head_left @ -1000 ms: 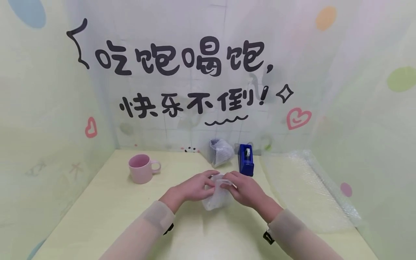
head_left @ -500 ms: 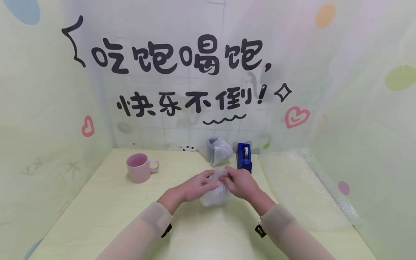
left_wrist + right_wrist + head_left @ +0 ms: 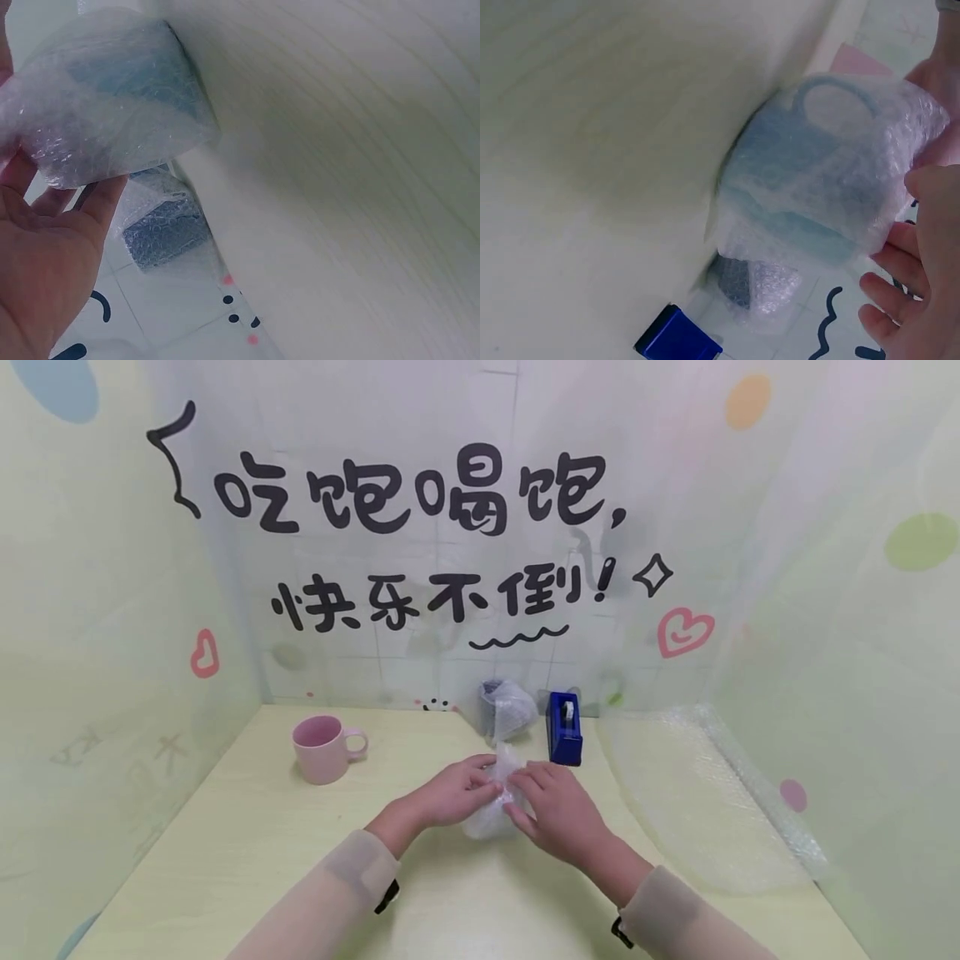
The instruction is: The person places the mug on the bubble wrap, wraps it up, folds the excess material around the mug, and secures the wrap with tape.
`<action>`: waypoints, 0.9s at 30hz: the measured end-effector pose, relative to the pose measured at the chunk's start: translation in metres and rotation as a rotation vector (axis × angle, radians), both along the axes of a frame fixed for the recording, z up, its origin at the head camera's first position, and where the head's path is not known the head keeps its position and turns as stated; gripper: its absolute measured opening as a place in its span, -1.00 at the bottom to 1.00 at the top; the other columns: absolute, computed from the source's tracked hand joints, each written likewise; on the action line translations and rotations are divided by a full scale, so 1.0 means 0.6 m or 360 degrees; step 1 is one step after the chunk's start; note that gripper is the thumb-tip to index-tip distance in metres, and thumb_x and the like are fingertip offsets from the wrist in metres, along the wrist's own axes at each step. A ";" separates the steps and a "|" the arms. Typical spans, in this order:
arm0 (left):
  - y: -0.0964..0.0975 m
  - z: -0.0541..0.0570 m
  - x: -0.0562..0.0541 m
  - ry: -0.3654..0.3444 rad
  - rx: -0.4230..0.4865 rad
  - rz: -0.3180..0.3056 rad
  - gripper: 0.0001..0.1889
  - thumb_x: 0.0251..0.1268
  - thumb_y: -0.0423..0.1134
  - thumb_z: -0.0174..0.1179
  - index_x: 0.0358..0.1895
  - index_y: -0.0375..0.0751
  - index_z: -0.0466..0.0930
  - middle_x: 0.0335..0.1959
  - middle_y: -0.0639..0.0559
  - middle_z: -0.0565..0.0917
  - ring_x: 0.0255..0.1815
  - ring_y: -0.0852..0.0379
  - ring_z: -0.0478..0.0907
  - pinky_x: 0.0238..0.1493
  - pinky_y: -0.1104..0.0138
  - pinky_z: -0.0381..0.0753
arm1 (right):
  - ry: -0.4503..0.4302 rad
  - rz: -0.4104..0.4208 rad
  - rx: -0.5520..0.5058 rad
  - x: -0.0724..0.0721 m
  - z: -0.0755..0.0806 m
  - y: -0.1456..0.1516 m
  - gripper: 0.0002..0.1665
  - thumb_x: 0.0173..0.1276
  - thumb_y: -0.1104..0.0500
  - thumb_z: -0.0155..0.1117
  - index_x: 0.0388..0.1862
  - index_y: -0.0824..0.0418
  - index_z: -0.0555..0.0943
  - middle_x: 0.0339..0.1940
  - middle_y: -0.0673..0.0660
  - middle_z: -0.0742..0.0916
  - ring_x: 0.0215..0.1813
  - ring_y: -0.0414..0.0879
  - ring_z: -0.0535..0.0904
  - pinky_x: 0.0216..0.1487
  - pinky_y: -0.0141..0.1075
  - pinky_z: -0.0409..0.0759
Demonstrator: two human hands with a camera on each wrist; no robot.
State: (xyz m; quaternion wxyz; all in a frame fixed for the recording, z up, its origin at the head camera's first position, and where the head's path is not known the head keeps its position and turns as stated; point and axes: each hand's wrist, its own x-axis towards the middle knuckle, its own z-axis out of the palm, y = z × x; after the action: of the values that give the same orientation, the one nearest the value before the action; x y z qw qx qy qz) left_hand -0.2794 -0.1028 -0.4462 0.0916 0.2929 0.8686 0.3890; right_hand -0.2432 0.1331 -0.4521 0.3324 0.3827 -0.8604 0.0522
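Note:
A bluish mug in bubble wrap point(image 3: 487, 822) is between both hands, low over the middle of the table. Through the plastic, the right wrist view shows the handle of this wrapped mug point(image 3: 795, 165). My left hand point(image 3: 446, 793) grips its left side; the left wrist view has fingers curled against the bubble wrap point(image 3: 67, 142). From the right, my right hand point(image 3: 562, 810) holds the gathered top, its thumb and fingertips on the plastic. A loose end of wrap sticks up between the hands. Part of the mug is hidden behind the fingers.
Behind the hands stands another bubble-wrapped dark object point(image 3: 512, 710), with a blue tape dispenser point(image 3: 566, 735) to its right. A pink mug point(image 3: 321, 756) stands at the left. Sheets of bubble wrap point(image 3: 697, 802) lie along the right side. Printed plastic walls point(image 3: 450, 635) enclose the table.
My right hand first pulled the wrap's edge inward over the top, then its grasp loosened and the hand shifted slightly. The loose end now stands up. My left hand stays on the mug.

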 end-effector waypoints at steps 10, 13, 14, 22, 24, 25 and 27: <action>0.003 0.015 0.004 0.0037 0.0036 -0.0016 -0.47 0.72 -0.14 0.13 0.53 -0.36 0.34 0.63 -0.41 0.43 0.67 -0.37 0.39 0.69 -0.20 0.35 | -0.0255 -0.0019 0.0044 0.011 -0.008 0.008 -0.36 0.35 -0.10 0.64 0.27 0.23 0.75 0.24 0.17 0.84 0.37 0.15 0.73 0.48 0.19 0.61; 0.001 0.017 0.003 0.0088 -0.0078 -0.0072 -0.52 0.76 -0.12 0.08 0.47 -0.38 0.56 0.67 -0.37 0.39 0.70 -0.36 0.34 0.70 -0.20 0.33 | -0.0499 0.0007 0.0031 0.003 0.003 0.008 -0.42 0.42 -0.08 0.57 0.29 0.20 0.74 0.29 0.15 0.83 0.48 0.19 0.65 0.56 0.37 0.44; 0.000 0.017 0.002 0.0113 -0.0124 -0.0093 -0.53 0.77 -0.11 0.05 0.44 -0.37 0.62 0.68 -0.36 0.38 0.70 -0.36 0.34 0.70 -0.20 0.33 | -0.0582 0.0019 0.0023 -0.001 0.007 0.008 -0.44 0.44 -0.07 0.55 0.29 0.20 0.74 0.30 0.14 0.83 0.51 0.21 0.63 0.56 0.44 0.37; 0.002 0.022 -0.003 0.0087 -0.0133 -0.0110 -0.66 0.69 -0.01 0.18 0.23 -0.15 0.70 0.51 -0.33 0.59 0.55 -0.32 0.53 0.62 -0.16 0.47 | -0.1028 0.0015 0.0004 -0.024 0.028 0.004 -0.58 0.52 0.02 0.47 0.24 0.15 0.76 0.20 0.08 0.87 0.63 0.26 0.50 0.62 0.61 0.00; 0.002 0.023 -0.001 0.0066 -0.0163 -0.0115 -0.62 0.58 0.08 0.28 0.18 -0.07 0.79 0.67 -0.30 0.42 0.71 -0.32 0.33 0.71 -0.18 0.34 | -0.1036 -0.0005 0.0006 -0.025 0.028 0.002 -0.62 0.50 0.02 0.49 0.19 0.15 0.78 0.16 0.07 0.88 0.62 0.24 0.52 0.63 0.62 -0.02; 0.001 0.024 0.001 0.0050 -0.0187 -0.0114 -0.58 0.51 0.11 0.34 0.20 -0.06 0.79 0.71 -0.30 0.35 0.73 -0.32 0.31 0.72 -0.18 0.33 | -0.1040 -0.0017 0.0004 -0.025 0.028 0.001 -0.64 0.50 0.03 0.49 0.17 0.15 0.80 0.14 0.06 0.89 0.62 0.22 0.52 0.64 0.61 -0.03; 0.001 0.025 0.003 0.0046 -0.0244 -0.0131 -0.49 0.40 0.12 0.42 0.29 -0.05 0.78 0.75 -0.28 0.28 0.75 -0.33 0.26 0.73 -0.19 0.30 | -0.1047 -0.0036 0.0001 -0.025 0.029 0.001 -0.69 0.49 0.03 0.50 0.11 0.14 0.82 0.11 0.05 0.90 0.62 0.20 0.52 0.64 0.60 -0.04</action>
State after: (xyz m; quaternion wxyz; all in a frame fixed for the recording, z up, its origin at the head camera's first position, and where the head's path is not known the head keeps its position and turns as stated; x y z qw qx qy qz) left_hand -0.2778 -0.1023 -0.4310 0.1170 0.3262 0.8842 0.3131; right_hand -0.2580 0.1336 -0.4349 0.0372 0.3358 -0.9259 0.1691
